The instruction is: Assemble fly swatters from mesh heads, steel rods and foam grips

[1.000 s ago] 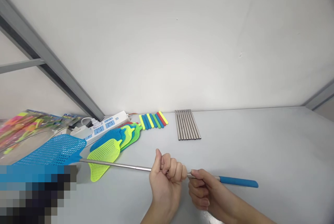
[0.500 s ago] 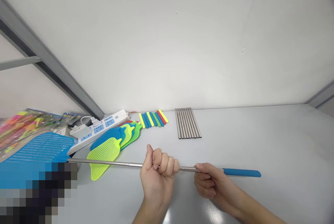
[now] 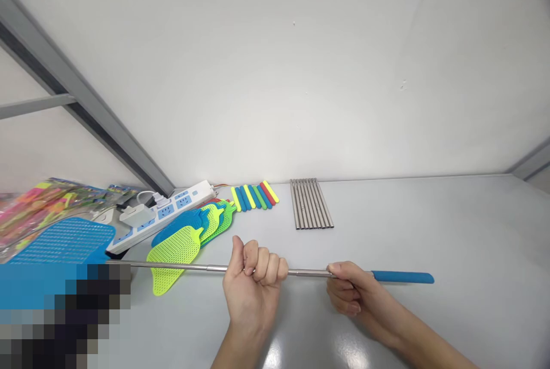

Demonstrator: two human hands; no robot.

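A fly swatter (image 3: 206, 267) with a telescopic metal rod stretches across the view, held level above the table. Its blue mesh head (image 3: 71, 238) is at the far left, partly covered by a pixelated patch. At the right end is a blue grip (image 3: 403, 277). My left hand (image 3: 254, 280) is wrapped round the middle of the rod, palm side toward me and thumb up. My right hand (image 3: 350, 287) pinches the rod just left of the blue grip, fingers curled. Behind the rod, loose swatter heads in yellow (image 3: 176, 251), blue and green lie overlapped on the table.
Several metal rods (image 3: 313, 204) lie side by side near the wall. Left of them is a row of coloured grips (image 3: 254, 196). A white power strip (image 3: 165, 212) with plugs runs along the left, beside plastic-wrapped colourful packages (image 3: 38, 208). A grey metal frame (image 3: 81, 94) stands at left.
My hands have moved slightly apart along the rod, left hand leftward and right hand rightward. The mesh head has shifted left and the blue grip right; the rod looks longer.
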